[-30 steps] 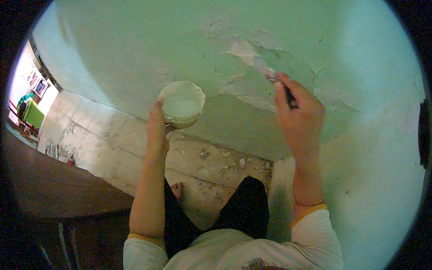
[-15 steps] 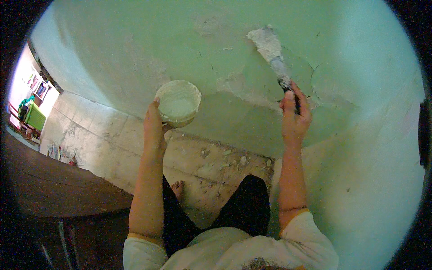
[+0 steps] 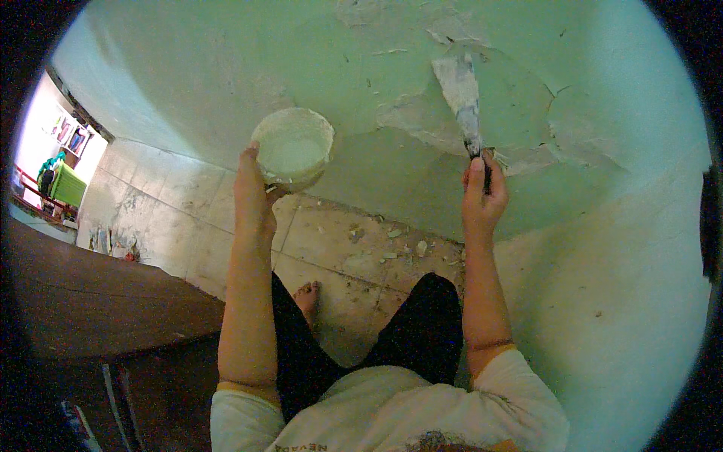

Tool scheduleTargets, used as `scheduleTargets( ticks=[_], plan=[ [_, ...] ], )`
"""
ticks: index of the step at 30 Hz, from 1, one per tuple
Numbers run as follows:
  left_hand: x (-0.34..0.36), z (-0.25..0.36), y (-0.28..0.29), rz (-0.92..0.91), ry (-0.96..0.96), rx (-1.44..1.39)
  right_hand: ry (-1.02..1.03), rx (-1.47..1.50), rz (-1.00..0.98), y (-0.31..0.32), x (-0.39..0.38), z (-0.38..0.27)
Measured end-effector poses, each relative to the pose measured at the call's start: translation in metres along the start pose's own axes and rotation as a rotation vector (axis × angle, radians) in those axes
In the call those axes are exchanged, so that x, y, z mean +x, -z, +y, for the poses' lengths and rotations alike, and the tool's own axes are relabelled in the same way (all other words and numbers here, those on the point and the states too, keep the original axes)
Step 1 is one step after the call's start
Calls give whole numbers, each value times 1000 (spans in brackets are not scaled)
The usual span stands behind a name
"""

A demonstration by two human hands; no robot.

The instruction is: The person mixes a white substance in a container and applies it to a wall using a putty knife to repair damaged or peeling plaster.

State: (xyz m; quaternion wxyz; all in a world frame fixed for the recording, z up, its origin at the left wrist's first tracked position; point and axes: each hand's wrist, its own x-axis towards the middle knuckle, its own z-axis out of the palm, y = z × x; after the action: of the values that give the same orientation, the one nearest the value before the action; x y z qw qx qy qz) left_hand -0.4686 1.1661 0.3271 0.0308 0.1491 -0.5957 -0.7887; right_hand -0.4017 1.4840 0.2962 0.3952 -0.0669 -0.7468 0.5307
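My left hand (image 3: 254, 184) grips a round tub (image 3: 295, 147) by its near left side and tilts it so the pale, coated inside shows. Its fingers under the tub are partly hidden. In my right hand (image 3: 484, 188) is a putty knife (image 3: 461, 94), held by its dark handle with the blade pointing up and away. White paste covers much of the blade. The blade lies close to the green wall (image 3: 361, 83), just under a rough white patch (image 3: 459, 30); whether it touches I cannot tell. Another uneven patch (image 3: 414, 124) is left of the blade.
Paint flakes (image 3: 395, 245) litter the tiled floor (image 3: 173, 192) at the wall's foot. A dark brown wooden table or cabinet (image 3: 105, 290) stands close on my left. Another wall (image 3: 633, 279) rises on my right. Through a doorway at far left is a green basket (image 3: 69, 186).
The putty knife has come down and turned more upright, with less paste visible on its blade. A white patch now shows above it. The tub has shifted slightly up and left.
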Motion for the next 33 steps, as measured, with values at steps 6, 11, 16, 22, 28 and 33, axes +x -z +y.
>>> scheduleTargets(
  ticks=[6, 11, 16, 22, 28, 33],
  plan=[
    [3, 2, -1, -7, -6, -30, -129, 65, -89, 2, -46, 42],
    [-1, -1, -7, -21, -38, -55, -150, 148, -159, -21, -57, 52],
    [4, -6, -16, -12, 33, -20, -259, 177, -184, -19, -52, 22],
    [13, -13, -1, -25, 46, 104, -336, 101, -310, 13, -29, -77],
    [10, -21, -5, -171, -73, 106, -400, 137, -532, 25, -7, -112],
    [4, -20, -14, -250, -56, 192, -456, 144, -486, 5, -6, -125]
  ],
)
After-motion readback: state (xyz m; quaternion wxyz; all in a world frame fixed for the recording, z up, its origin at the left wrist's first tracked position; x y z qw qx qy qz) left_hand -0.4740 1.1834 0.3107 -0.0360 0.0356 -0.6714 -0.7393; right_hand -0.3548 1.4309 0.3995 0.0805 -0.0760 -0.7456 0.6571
